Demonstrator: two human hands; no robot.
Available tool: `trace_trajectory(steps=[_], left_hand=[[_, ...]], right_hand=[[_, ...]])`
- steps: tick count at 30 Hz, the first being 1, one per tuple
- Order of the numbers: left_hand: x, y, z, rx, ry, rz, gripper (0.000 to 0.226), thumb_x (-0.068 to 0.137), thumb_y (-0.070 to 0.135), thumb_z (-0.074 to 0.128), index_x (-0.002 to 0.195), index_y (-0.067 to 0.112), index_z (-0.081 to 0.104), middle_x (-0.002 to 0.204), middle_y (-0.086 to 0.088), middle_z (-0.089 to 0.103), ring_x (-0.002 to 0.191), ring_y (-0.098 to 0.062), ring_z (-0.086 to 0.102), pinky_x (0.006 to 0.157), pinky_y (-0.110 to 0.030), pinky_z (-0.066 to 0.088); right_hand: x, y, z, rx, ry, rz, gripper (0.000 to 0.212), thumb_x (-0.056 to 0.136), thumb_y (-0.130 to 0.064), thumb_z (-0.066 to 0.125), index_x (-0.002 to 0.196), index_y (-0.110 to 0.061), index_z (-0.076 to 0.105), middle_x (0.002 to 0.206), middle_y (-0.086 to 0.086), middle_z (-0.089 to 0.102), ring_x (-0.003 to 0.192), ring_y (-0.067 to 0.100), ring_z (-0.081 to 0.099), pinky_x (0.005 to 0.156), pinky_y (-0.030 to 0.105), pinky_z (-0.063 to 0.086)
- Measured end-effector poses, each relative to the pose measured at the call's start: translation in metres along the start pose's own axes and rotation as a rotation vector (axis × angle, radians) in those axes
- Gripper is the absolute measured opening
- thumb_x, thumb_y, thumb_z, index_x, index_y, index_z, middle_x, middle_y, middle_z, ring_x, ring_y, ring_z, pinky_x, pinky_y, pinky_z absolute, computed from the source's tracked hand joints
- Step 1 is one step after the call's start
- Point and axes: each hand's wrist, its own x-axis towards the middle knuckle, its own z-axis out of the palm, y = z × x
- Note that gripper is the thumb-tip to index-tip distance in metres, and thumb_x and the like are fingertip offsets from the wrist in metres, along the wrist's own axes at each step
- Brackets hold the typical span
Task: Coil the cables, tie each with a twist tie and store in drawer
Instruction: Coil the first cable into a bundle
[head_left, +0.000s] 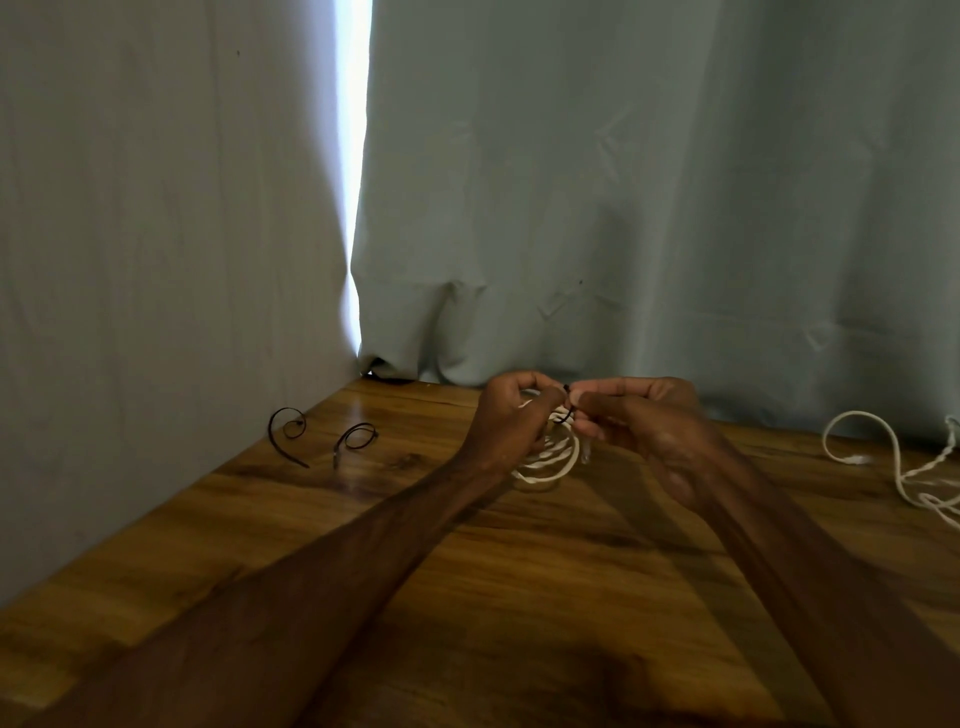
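Observation:
A coiled white cable hangs between my hands above the wooden table, its lower loops near the tabletop. My left hand grips the top of the coil. My right hand pinches a black twist tie wrapped round the coil's top. Two more black twist ties lie curled at the table's left: one by the wall, the other a little right of it. A loose white cable sprawls at the right edge.
A grey wall stands along the table's left side and a grey curtain hangs behind its far edge. A bright gap shows between wall and curtain. No drawer is in view.

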Motion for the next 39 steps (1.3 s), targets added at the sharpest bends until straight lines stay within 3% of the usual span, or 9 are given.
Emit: trace_trajectory(steps=[7,14,18,24,28,32,36,39], left_hand=[[0.001,-0.001,-0.003,0.078,0.002,0.057,0.010,0.090,0.016,0.068,0.090,0.007,0.073,0.065,-0.002,0.068,0.050,-0.007,0.060,0.050,-0.022,0.045],[-0.001,0.002,-0.002,0.038,-0.007,0.042,0.019,0.081,0.026,0.066,0.083,0.008,0.070,0.059,-0.006,0.059,0.043,-0.010,0.050,0.043,-0.020,0.038],[-0.003,0.003,-0.004,0.051,-0.033,0.055,0.015,0.084,0.020,0.065,0.082,0.005,0.069,0.054,0.005,0.058,0.041,-0.005,0.049,0.042,-0.018,0.036],[-0.006,0.002,-0.004,0.102,-0.028,0.113,0.021,0.084,0.021,0.062,0.079,0.002,0.071,0.064,-0.010,0.067,0.054,-0.013,0.059,0.052,-0.025,0.042],[-0.007,0.003,-0.004,0.186,-0.016,0.176,0.027,0.083,0.023,0.061,0.076,-0.002,0.069,0.055,0.000,0.062,0.047,-0.004,0.052,0.048,-0.023,0.039],[-0.006,0.003,-0.004,0.247,-0.023,0.220,0.028,0.081,0.028,0.062,0.076,0.002,0.070,0.068,-0.015,0.071,0.058,-0.017,0.063,0.055,-0.036,0.049],[-0.006,0.004,-0.007,0.302,-0.053,0.248,0.025,0.083,0.024,0.061,0.076,0.001,0.069,0.064,-0.007,0.068,0.055,-0.008,0.059,0.055,-0.026,0.044],[-0.006,0.007,-0.009,0.324,-0.068,0.251,0.032,0.082,0.032,0.062,0.076,0.002,0.069,0.068,-0.010,0.071,0.058,-0.012,0.062,0.057,-0.028,0.048]], right_hand=[[-0.001,0.001,0.005,0.039,0.042,0.022,0.011,0.085,0.006,0.073,0.095,0.006,0.076,0.089,0.022,0.078,0.076,0.024,0.076,0.068,0.026,0.064],[0.000,0.003,0.006,0.046,0.061,0.006,0.011,0.083,0.004,0.076,0.093,0.005,0.077,0.089,0.021,0.078,0.077,0.025,0.077,0.067,0.024,0.063],[-0.001,0.003,0.006,0.056,0.042,0.013,0.011,0.084,0.005,0.075,0.094,0.007,0.076,0.090,0.022,0.077,0.075,0.025,0.076,0.065,0.024,0.063],[-0.001,0.003,0.002,0.034,-0.037,0.071,0.018,0.086,0.004,0.072,0.103,0.011,0.074,0.098,0.025,0.076,0.078,0.023,0.072,0.066,0.024,0.063],[-0.002,0.000,0.001,-0.002,-0.089,0.095,0.015,0.088,0.006,0.069,0.101,0.007,0.076,0.099,0.021,0.077,0.079,0.023,0.074,0.065,0.024,0.063],[-0.002,-0.002,-0.001,0.044,-0.065,0.130,0.011,0.086,0.005,0.071,0.096,0.004,0.077,0.091,0.018,0.077,0.078,0.020,0.073,0.068,0.027,0.064],[0.000,-0.001,-0.004,0.075,-0.092,0.159,0.015,0.085,0.003,0.073,0.100,0.005,0.076,0.092,0.015,0.077,0.078,0.017,0.074,0.068,0.026,0.062],[0.002,-0.004,-0.007,-0.019,-0.075,0.129,0.013,0.083,0.003,0.075,0.095,0.000,0.078,0.090,0.012,0.079,0.074,0.015,0.073,0.063,0.022,0.060]])
